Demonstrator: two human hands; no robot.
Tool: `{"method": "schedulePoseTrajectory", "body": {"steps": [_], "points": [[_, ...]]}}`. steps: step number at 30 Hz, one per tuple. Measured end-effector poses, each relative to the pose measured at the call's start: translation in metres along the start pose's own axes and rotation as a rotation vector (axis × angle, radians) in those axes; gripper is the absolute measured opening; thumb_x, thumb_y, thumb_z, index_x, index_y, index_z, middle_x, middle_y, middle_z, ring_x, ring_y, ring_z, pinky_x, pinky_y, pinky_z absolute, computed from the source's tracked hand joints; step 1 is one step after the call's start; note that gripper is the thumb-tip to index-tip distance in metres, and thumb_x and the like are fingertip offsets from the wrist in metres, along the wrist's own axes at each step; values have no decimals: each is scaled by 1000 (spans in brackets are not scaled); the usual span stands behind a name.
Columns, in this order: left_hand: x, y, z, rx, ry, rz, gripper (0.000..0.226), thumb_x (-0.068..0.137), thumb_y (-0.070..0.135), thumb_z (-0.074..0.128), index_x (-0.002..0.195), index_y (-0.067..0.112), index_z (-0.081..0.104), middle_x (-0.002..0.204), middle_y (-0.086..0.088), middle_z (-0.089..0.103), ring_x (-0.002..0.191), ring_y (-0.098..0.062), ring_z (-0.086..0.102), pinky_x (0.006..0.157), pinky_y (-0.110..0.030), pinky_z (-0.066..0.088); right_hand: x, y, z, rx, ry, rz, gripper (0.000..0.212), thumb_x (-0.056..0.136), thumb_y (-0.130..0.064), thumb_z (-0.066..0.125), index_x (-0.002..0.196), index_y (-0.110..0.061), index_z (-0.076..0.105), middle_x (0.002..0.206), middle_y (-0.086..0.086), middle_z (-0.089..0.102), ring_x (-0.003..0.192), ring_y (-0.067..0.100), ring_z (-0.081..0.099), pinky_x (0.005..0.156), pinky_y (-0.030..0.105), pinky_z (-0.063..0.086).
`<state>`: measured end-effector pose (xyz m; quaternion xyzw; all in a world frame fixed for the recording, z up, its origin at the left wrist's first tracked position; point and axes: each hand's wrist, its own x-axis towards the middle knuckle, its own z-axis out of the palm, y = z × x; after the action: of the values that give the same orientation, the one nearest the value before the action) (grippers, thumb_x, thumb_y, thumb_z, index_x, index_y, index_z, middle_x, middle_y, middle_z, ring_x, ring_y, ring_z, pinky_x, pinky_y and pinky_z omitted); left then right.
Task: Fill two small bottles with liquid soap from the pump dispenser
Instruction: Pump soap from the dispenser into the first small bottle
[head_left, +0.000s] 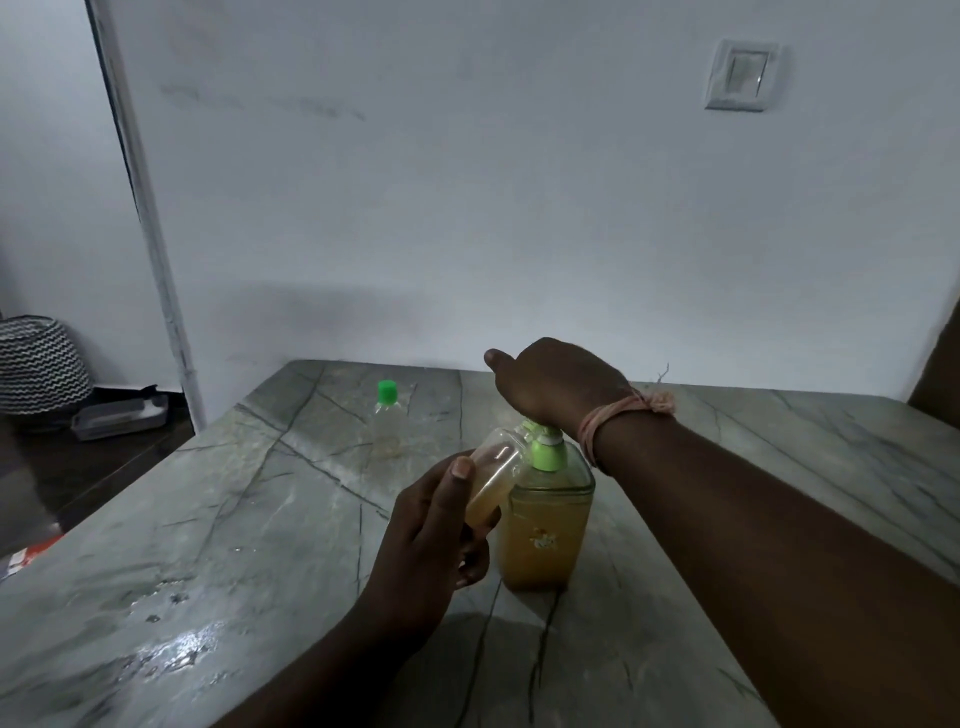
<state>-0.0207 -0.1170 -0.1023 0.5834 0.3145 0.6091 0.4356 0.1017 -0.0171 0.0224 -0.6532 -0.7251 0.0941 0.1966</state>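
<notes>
The left hand (431, 540) sits low in the centre of the frame, its fingers (457, 488) wrapped around a small clear bottle (493, 483) that is tilted, mouth up and to the right, with a little amber liquid pooled in its lower end. The bottle's open mouth lies right against the green nozzle of the pump dispenser (545, 525), which stands upright on the grey veined worktop (234, 545) just right of that hand. The dispenser is square, clear and roughly two-thirds full of amber soap. The right hand (556, 382) rests on top of its pump head, palm down, fingers curled loosely over it and thumb sticking out to the left; a pinkish thread (618, 415) is tied round the wrist. Farther back, upper centre-left on the worktop, a second small bottle (385, 415) stands apart with a green cap on. Beyond it rises a pale wall with a switch plate (740, 75) at upper right. A zigzag-patterned basket (39, 369) sits on the floor at far left.
</notes>
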Motion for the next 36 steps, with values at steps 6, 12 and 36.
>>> {"method": "schedulePoseTrajectory", "body": {"steps": [6, 12, 36], "points": [[-1, -2, 1, -21, 1, 0, 38, 87, 59, 48, 100, 32, 71, 71, -8, 58, 45, -10, 42, 41, -25, 34, -4, 4, 3, -2, -40, 7, 57, 99, -52, 33, 130, -10, 58, 139, 11, 54, 125, 30, 51, 96, 35, 39], [0, -1, -1, -18, 6, -6, 37, 89, 56, 48, 100, 29, 71, 70, -8, 59, 44, -10, 43, 42, -24, 35, -3, -5, -2, -82, 9, -27, 56, 96, -57, 36, 117, -13, 63, 129, 11, 61, 118, 30, 56, 91, 37, 42], [0, -1, -1, 6, 4, 7, 34, 94, 53, 45, 102, 33, 70, 67, -5, 56, 46, -14, 41, 43, -25, 33, -5, -6, -6, -78, 44, -14, 56, 97, -56, 37, 122, -13, 62, 131, 11, 60, 119, 29, 55, 85, 34, 40]]}}
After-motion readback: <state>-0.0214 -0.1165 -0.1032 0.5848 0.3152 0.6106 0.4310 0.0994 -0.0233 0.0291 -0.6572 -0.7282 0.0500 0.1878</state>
